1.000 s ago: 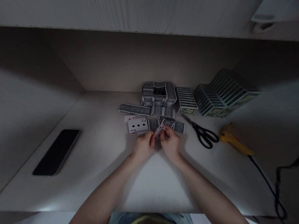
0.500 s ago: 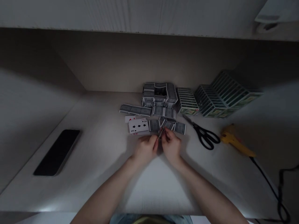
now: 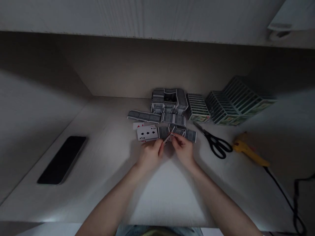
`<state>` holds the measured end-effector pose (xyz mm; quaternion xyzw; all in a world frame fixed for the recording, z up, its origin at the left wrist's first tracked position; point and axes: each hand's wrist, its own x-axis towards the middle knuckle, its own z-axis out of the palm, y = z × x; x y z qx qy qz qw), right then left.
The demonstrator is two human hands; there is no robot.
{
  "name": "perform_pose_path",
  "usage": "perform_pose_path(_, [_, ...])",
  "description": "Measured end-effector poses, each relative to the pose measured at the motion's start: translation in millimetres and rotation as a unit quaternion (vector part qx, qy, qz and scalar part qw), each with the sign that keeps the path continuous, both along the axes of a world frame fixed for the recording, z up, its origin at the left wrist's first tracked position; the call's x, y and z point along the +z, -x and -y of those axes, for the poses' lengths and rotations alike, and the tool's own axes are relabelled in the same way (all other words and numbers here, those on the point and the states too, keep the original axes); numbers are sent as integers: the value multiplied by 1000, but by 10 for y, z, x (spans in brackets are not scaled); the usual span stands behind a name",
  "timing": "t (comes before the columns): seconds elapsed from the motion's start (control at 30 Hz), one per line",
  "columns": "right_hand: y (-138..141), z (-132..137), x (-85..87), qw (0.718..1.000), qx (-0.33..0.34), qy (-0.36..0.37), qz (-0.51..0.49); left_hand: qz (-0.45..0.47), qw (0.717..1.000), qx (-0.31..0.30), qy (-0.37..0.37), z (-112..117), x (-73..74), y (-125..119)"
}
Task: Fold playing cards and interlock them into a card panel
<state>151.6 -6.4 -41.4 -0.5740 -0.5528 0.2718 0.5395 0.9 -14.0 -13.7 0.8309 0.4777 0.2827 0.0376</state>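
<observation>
My left hand [image 3: 150, 154] and my right hand [image 3: 184, 150] meet over the desk and pinch one small playing card [image 3: 168, 139] between their fingertips. Just beyond them lie loose cards: a face-up three of spades [image 3: 147, 133] and several face-down cards [image 3: 183, 133] with dark patterned backs. Farther back stands a low box built of cards [image 3: 169, 98].
A black phone [image 3: 63, 159] lies at the left on the pale desk [image 3: 162, 193]. Black scissors [image 3: 214, 141] and a yellow glue gun [image 3: 248, 150] with its cable lie to the right. Rows of card packs [image 3: 228, 103] stand at the back right.
Both hands stayed together on the card, shifting slightly forward; the card, edge-on half a second ago, shows its face again. The view drifted a little.
</observation>
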Motion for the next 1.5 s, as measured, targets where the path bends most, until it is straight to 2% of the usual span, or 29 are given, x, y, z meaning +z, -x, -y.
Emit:
perform_pose_path(0.2, [39,111,38,994,-67,-42,71,-10,997,-67,-47,71,39,-54])
perform_pose_path(0.4, [116,144,46,992,-118,-25,32,-22,989,-96,-110,111,17,-92])
perform_pose_path(0.5, [99,84,40,997,-67,-16,-29,-10,994,-73,-77,91,14,-76])
perform_pose_path(0.57, [69,45,42,998,-31,-12,-58,13,999,-32,-34,64,14,-58])
perform_pose_path(0.7, [13,22,77,997,-18,-14,-78,101,992,36,73,9,2,-40])
perform_pose_path(0.8, [12,28,127,993,5,13,-120,247,953,40,170,-29,-12,-59])
perform_pose_path(0.9, [64,29,170,979,70,70,-179,423,875,36,233,-72,-7,-87])
perform_pose_path(0.97, [115,30,181,964,105,105,-220,496,831,45,249,-97,14,-100])
perform_pose_path(1.03, [158,36,181,946,123,143,-262,532,803,53,263,-113,45,-106])
perform_pose_path(1.13, [168,46,182,918,135,194,-317,542,787,56,291,-123,84,-107])
perform_pose_path(1.23, [120,41,200,900,134,198,-363,534,785,66,307,-129,94,-99])
perform_pose_path(1.37, [82,28,217,895,138,174,-386,534,782,59,315,-135,75,-96])
perform_pose_path(1.5, [154,57,198,898,123,153,-394,577,746,55,329,-124,56,-116])
